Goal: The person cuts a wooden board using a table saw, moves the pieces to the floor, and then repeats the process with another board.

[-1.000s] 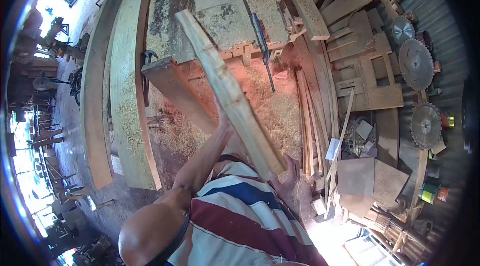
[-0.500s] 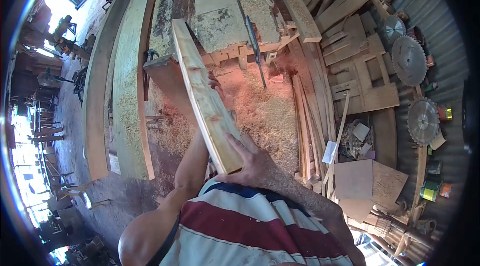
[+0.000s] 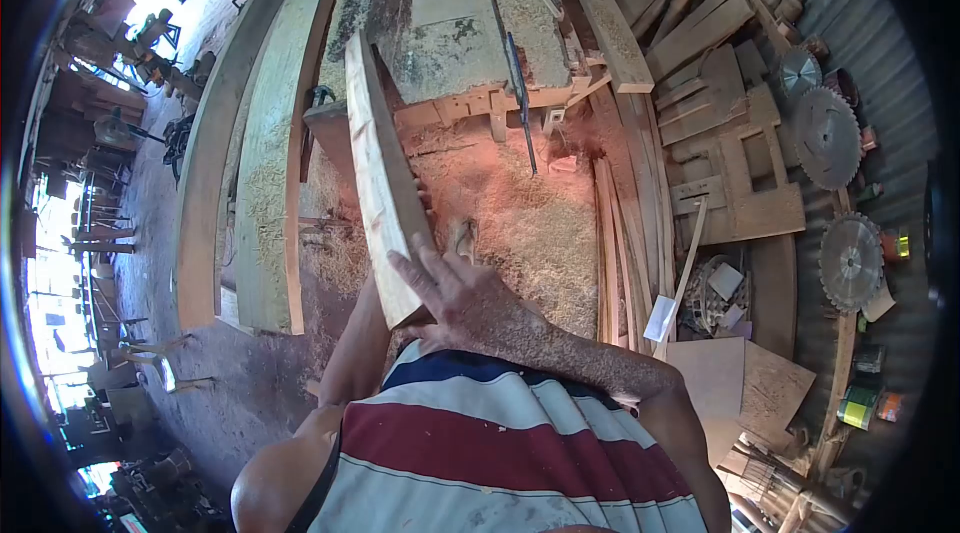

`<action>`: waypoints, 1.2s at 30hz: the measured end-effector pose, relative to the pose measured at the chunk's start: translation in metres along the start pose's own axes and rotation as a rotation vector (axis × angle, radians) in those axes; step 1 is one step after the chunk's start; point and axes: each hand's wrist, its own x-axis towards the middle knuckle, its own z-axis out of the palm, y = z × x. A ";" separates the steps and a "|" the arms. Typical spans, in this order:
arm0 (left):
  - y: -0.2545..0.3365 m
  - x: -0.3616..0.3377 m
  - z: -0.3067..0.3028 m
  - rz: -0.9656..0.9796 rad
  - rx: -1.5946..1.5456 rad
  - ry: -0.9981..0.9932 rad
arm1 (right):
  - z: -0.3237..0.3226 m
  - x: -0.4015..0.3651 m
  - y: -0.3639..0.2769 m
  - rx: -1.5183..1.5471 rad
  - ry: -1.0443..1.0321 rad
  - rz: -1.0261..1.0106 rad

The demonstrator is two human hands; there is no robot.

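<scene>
A wooden plank (image 3: 378, 203) slants up and away from my body, its near end close to my shirt. My left hand (image 3: 421, 197) reaches around it from beneath, and only the fingertips show, curled over the right edge. The rest of that hand is hidden behind the wood. My right hand (image 3: 462, 295) grips the near end, with fingers laid across the upper face. Beyond the plank's far end is a workbench (image 3: 440, 63) dusted with sawdust.
Long thick boards (image 3: 268, 173) lie to the left. Wood strips (image 3: 612, 233) and offcuts line the right side. Circular saw blades (image 3: 826, 136) hang by the corrugated metal wall (image 3: 850, 23). Sawdust (image 3: 525, 243) covers the floor below the bench.
The plank's near end has swung left and the plank has rolled, showing more of its right-hand side. My right hand has moved left with it. Both hands keep their hold.
</scene>
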 end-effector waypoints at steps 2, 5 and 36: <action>-0.011 -0.010 0.007 0.062 0.012 0.067 | 0.017 -0.003 0.000 0.050 0.012 -0.037; -0.024 -0.012 0.005 0.085 -0.122 0.023 | 0.033 -0.004 -0.001 0.018 0.005 -0.088; -0.015 -0.009 -0.070 0.029 -0.042 0.015 | 0.031 -0.036 0.035 0.109 -0.110 0.016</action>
